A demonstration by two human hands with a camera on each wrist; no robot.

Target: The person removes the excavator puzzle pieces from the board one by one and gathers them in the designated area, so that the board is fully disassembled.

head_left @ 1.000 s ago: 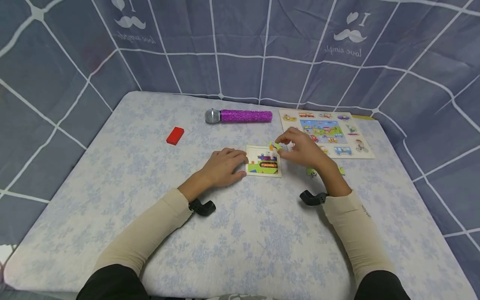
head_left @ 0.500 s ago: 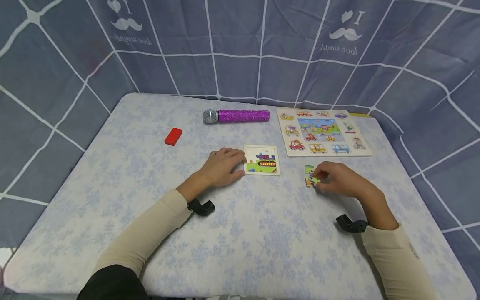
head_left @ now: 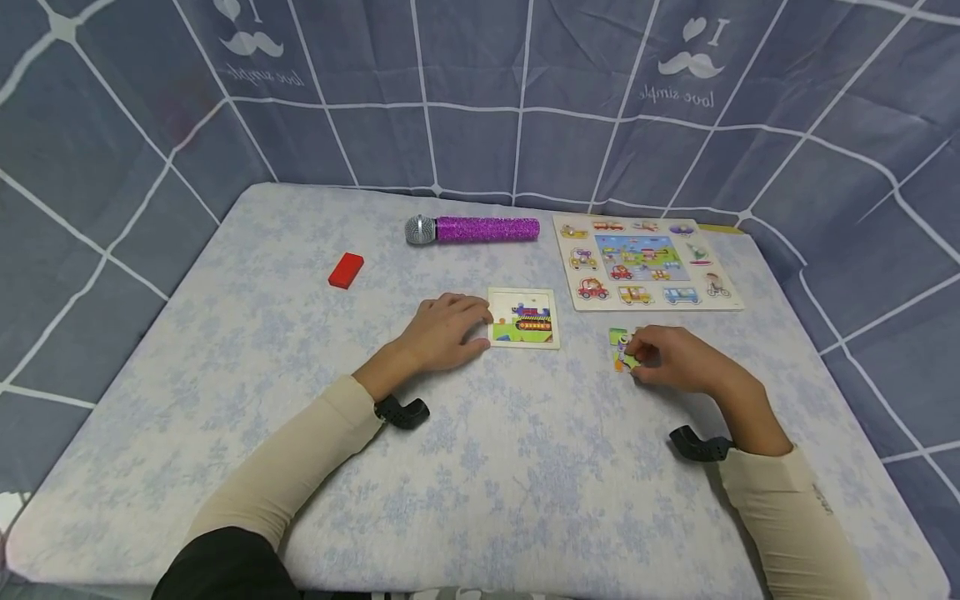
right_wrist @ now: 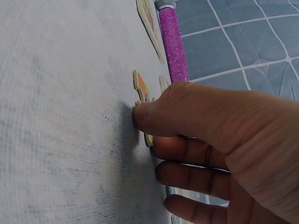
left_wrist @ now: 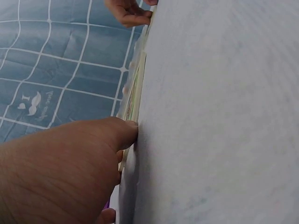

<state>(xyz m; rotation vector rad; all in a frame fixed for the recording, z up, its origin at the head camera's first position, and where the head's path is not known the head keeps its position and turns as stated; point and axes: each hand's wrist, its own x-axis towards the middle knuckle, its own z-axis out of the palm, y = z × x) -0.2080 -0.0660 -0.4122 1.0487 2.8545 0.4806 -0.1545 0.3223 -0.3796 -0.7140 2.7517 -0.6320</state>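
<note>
On the flowered tablecloth (head_left: 525,467), to the right of the small puzzle tray (head_left: 524,317), a loose puzzle piece (head_left: 621,360) is being pinched at its edge between the thumb and curled fingers of the right hand (head_left: 675,358). From the right wrist view the thumb tip is being pressed against the cloth just beside the piece (right_wrist: 142,91), with the fingers tucked under its far edge, so the piece appears to be tilted up off the cloth rather than lying flat. A second green piece (head_left: 617,336) is lying just behind it, touching or nearly so.

Compared with a second ago, the right hand is no longer being held over the top corner of the tray; it is now being kept low on the cloth, well apart from the tray. Over the last half second it has barely shifted, and only the pinch on the piece is being adjusted. Judged from this, one piece has been set in the frame and another is being picked up.

The tray is being steadied by the left hand (head_left: 442,332), whose fingers are lying loosely bent against its left edge; in the left wrist view the fingertips (left_wrist: 126,133) are being pressed to the tray's rim, without any curl around it. The tray's lower half is being shown filled, the upper half bare.

Farther back, a purple glitter microphone (head_left: 474,230), a red block (head_left: 346,271) and a vehicle peg board (head_left: 645,265) are lying untouched.
</note>
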